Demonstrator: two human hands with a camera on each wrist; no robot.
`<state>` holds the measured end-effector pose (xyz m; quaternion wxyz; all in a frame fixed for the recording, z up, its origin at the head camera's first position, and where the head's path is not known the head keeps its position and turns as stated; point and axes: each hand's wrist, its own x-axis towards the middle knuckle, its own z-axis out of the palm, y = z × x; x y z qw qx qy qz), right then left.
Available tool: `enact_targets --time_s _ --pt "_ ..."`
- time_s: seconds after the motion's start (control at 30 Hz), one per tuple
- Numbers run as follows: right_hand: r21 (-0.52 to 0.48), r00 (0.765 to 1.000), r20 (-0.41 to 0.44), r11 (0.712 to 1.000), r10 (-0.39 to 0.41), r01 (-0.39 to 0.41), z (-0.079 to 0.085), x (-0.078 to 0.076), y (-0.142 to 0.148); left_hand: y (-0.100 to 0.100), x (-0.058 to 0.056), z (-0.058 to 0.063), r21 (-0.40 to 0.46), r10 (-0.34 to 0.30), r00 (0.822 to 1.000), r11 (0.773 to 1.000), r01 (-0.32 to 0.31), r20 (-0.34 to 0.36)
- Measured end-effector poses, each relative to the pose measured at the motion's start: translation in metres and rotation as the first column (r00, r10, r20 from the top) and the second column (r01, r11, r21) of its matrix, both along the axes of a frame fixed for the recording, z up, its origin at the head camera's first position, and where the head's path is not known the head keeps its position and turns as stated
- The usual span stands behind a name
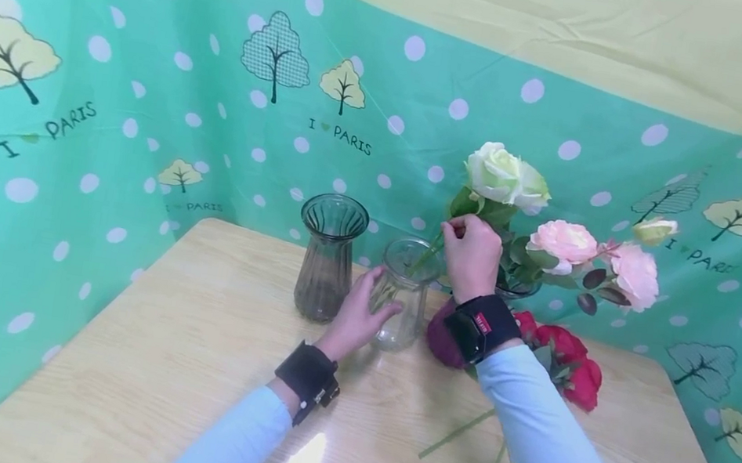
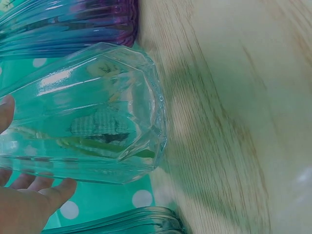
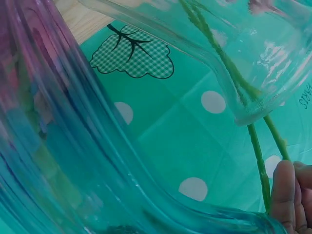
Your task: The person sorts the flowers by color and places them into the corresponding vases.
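My left hand [image 1: 362, 313] holds the clear glass vase [image 1: 399, 315] at its side, with the thumb in front and the fingers spread toward the back. The vase stands upright on the table. Above its mouth, my right hand [image 1: 472, 257] pinches the green stems of a pale green-white rose spray [image 1: 503, 177]. In the right wrist view, two stems [image 3: 258, 161] run from the fingertips down through the vase's rim. Stem ends [image 2: 87, 145] show inside the glass in the left wrist view. The right palm is hidden.
A grey ribbed vase [image 1: 324, 280] stands to the left. Right of the clear vase is a purple-blue vase [image 1: 445, 337], partly behind my right wrist, with pink roses [image 1: 565, 243] at its top. Red roses [image 1: 561, 345] lie on the table [image 1: 181, 363], stems toward me. A patterned cloth [image 1: 227, 140] hangs behind.
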<state>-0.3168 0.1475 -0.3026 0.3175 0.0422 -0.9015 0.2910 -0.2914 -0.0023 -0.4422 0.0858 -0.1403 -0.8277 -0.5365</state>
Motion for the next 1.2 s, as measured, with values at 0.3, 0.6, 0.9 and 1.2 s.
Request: enact_targets --time_s 0.3,0.6,0.9,1.2 --pt "0.15 1.0 0.026 0.989 -0.009 0.005 0.0 -0.001 -0.002 0.001 0.002 0.0 -0.007 0.002 1.0 1.0 -0.002 0.011" --pt "0.238 0.999 0.047 0.971 0.005 -0.016 -0.007 -0.001 -0.005 0.002 0.003 -0.001 -0.019 -0.001 1.0 1.0 0.001 0.008" --pt "0.225 0.995 0.084 0.972 0.053 -0.07 -0.004 0.007 -0.005 0.002 0.001 0.002 -0.011 -0.002 1.0 1.0 0.003 0.006" --pt "0.164 0.985 0.134 0.978 0.106 -0.127 -0.002 0.021 -0.002 0.0 0.001 0.001 -0.007 -0.007 1.0 1.0 0.007 0.017"
